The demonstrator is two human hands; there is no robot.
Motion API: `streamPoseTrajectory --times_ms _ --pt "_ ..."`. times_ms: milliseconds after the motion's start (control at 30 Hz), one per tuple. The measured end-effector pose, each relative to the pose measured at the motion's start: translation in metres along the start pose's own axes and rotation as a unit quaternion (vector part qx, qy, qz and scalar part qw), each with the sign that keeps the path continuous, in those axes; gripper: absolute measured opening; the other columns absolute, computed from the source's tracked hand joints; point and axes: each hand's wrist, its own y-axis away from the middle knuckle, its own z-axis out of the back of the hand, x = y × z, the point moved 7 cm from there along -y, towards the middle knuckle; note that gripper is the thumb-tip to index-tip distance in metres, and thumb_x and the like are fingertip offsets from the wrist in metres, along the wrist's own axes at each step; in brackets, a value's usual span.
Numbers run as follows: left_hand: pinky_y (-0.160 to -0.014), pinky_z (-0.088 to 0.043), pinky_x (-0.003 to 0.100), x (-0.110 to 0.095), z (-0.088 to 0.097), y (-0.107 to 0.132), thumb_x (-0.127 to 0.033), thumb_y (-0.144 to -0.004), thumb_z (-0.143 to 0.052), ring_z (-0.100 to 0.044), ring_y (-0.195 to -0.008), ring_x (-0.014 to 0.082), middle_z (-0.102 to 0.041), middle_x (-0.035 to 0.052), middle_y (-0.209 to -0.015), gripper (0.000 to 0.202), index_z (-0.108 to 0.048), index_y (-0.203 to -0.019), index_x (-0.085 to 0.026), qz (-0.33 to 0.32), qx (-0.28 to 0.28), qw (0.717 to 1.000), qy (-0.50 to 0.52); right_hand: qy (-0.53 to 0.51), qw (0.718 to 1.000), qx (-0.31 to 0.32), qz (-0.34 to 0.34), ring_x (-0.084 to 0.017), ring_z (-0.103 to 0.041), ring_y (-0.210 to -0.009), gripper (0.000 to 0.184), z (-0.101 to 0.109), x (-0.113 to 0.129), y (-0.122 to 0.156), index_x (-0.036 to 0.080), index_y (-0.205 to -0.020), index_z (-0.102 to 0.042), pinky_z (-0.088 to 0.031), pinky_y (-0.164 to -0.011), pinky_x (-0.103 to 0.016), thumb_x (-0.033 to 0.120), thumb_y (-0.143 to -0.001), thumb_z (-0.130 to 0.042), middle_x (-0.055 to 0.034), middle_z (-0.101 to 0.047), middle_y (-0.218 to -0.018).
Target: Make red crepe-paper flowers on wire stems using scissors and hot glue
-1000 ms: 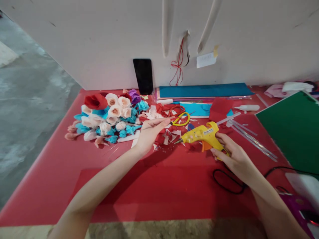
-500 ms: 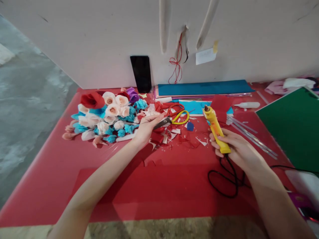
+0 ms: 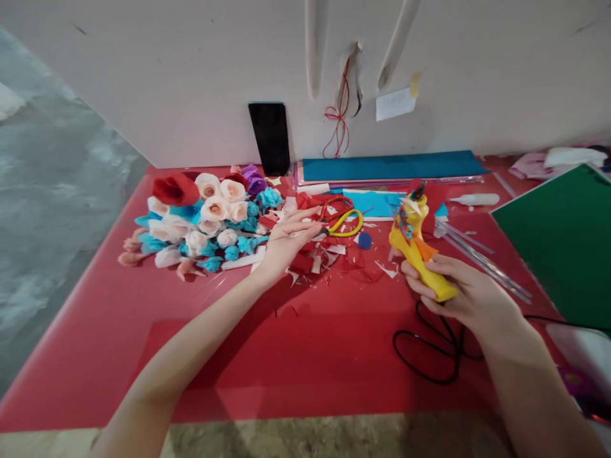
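My right hand [image 3: 453, 286] is wrapped around a yellow hot glue gun [image 3: 410, 238], its dark nozzle pointing up and away. An orange trigger and stuck-on scraps show on the gun, and a black cord hangs below it. My left hand [image 3: 289, 242] lies over the paper scraps with its fingers stretched out flat. At its fingertips are scissors [image 3: 346, 224] with red and yellow handles; the blades are mostly hidden under the hand. Left of that hand lies a heap of crepe paper flowers [image 3: 214, 210] in white, blue, red and purple.
A black phone [image 3: 270, 138] leans on the white wall. Blue paper [image 3: 391, 166] lies along the wall's foot. To the right are clear glue sticks [image 3: 482, 261], a small white bottle [image 3: 475, 200] and a green board [image 3: 563, 242]. Red sheeting [image 3: 296, 356] covers the table.
My left hand has loosened from the scissors and its fingers have straightened. The glue gun has turned in my right hand, so its trigger side shows, and has shifted slightly right.
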Motion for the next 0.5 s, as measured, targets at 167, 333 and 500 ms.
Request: streamPoseTrajectory --times_ms 167,333,500 --pt "-0.098 -0.044 0.038 -0.018 -0.015 0.012 -0.025 -0.077 -0.065 -0.059 -0.109 0.0193 -0.070 0.0020 -0.109 0.010 -0.075 -0.078 -0.027 -0.030 0.063 0.997 0.026 -0.011 0.999 0.039 -0.028 -0.007 -0.034 -0.041 0.024 -0.004 -0.011 0.009 0.016 -0.093 -0.060 -0.025 -0.025 -0.016 0.035 -0.080 -0.053 -0.0024 -0.052 -0.069" --pt "-0.103 -0.040 0.038 -0.035 -0.027 0.023 -0.022 -0.077 -0.066 -0.058 -0.112 0.0193 -0.069 0.0006 -0.111 0.013 -0.074 -0.083 -0.030 -0.053 0.123 0.990 0.034 -0.035 0.993 0.093 -0.061 -0.004 -0.030 -0.034 0.026 -0.018 -0.016 0.019 0.015 -0.096 -0.060 -0.018 -0.025 -0.015 0.033 -0.083 -0.047 -0.0018 -0.052 -0.067" --pt "-0.103 -0.041 0.037 -0.051 -0.032 0.033 -0.020 -0.077 -0.065 -0.055 -0.118 0.0202 -0.063 0.0005 -0.121 0.015 -0.074 -0.085 -0.030 -0.052 0.149 0.987 0.031 -0.085 0.978 0.164 -0.098 -0.004 -0.033 -0.033 0.028 -0.044 -0.017 0.028 0.015 -0.100 -0.061 -0.021 -0.024 -0.013 0.030 -0.083 -0.046 -0.0013 -0.051 -0.066"
